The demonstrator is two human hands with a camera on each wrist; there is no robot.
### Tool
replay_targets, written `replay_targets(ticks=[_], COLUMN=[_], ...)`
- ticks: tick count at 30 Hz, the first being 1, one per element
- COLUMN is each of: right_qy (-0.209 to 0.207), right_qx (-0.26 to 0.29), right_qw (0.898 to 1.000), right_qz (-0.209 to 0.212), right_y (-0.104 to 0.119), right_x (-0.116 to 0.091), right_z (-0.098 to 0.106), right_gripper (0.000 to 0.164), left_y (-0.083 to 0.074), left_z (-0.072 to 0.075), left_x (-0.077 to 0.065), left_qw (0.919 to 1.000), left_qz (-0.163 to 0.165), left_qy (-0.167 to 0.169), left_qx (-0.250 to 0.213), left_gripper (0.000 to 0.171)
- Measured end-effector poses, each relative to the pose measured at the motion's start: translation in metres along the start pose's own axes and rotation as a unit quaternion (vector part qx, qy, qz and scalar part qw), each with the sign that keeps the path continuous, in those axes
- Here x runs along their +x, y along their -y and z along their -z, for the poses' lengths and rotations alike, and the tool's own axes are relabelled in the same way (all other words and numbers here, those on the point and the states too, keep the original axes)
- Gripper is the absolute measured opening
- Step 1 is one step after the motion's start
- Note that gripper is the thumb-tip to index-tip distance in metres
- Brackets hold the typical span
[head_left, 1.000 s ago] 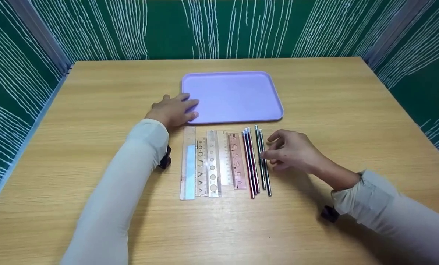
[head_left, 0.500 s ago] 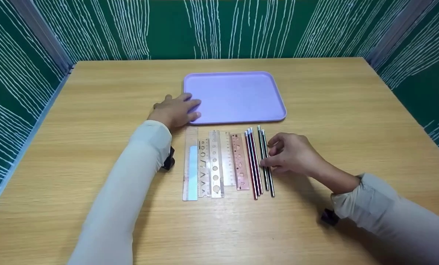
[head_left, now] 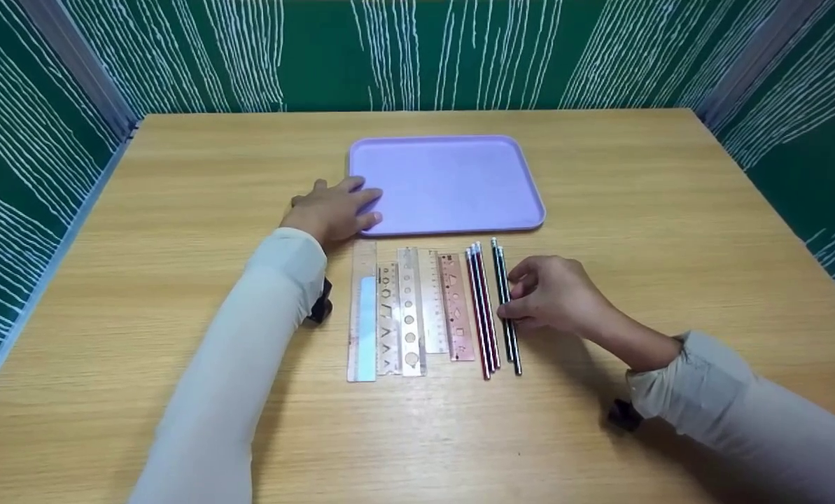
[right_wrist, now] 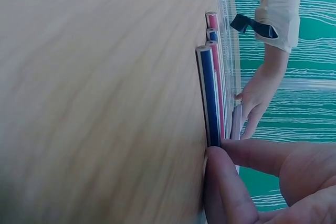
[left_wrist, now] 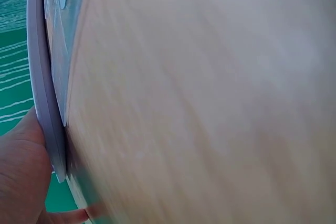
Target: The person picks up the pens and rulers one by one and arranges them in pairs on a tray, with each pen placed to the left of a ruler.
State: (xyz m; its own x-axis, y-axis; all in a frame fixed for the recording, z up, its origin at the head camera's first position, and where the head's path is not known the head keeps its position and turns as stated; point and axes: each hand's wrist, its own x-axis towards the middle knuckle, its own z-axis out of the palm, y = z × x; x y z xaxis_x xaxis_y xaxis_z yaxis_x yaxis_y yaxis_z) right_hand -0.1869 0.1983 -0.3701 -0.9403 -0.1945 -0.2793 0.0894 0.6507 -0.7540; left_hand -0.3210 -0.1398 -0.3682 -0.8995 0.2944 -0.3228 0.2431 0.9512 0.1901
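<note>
My left hand rests spread over the left rim of a lilac tray. In the left wrist view, the thumb lies against the tray's edge. My right hand pinches at a pair of dark striped pencils with thumb and forefinger. Seen from the right wrist, the fingertips meet around the side of a dark blue striped pencil on the table. Just left of that pair lie several red-and-dark striped pencils, side by side.
Several clear rulers lie in a row left of the pencils: a long one with a blue strip, stencil rulers with cut-outs, and a pink ruler. All lie on the wooden table, before a green wall with white streaks.
My right hand has drawn its thumb and forefinger closer together at the dark pencils, which have shifted very slightly. The left hand stays on the tray rim. The head view swung a little.
</note>
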Motion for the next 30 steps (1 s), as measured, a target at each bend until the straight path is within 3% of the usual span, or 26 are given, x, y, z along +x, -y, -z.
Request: replay_targets(ticks=[17, 24, 30], right_qy=[0.016, -0.001, -0.006], right_qx=[0.014, -0.034, -0.042], right_qw=[0.999, 0.999, 0.999], right_qz=[-0.034, -0.015, -0.012], right_y=[0.0009, 0.0032, 0.005], right_x=[-0.0016, -0.0025, -0.0033], right_z=[-0.0052, -0.0064, -0.0069], right_gripper=[0.036, 0.032, 0.028], left_y=[-0.0029, -0.0008, -0.0005], left_z=[-0.0006, 0.0008, 0.0003], left_x=[-0.0026, -0.0022, -0.0012], left_qw=[1.0, 1.0, 1.0], left_qz=[0.0, -0.004, -0.005], left_qy=[0.003, 0.002, 0.0], left_qx=[-0.002, -0.004, -0.003], left_gripper=[0.062, 0.062, 0.062])
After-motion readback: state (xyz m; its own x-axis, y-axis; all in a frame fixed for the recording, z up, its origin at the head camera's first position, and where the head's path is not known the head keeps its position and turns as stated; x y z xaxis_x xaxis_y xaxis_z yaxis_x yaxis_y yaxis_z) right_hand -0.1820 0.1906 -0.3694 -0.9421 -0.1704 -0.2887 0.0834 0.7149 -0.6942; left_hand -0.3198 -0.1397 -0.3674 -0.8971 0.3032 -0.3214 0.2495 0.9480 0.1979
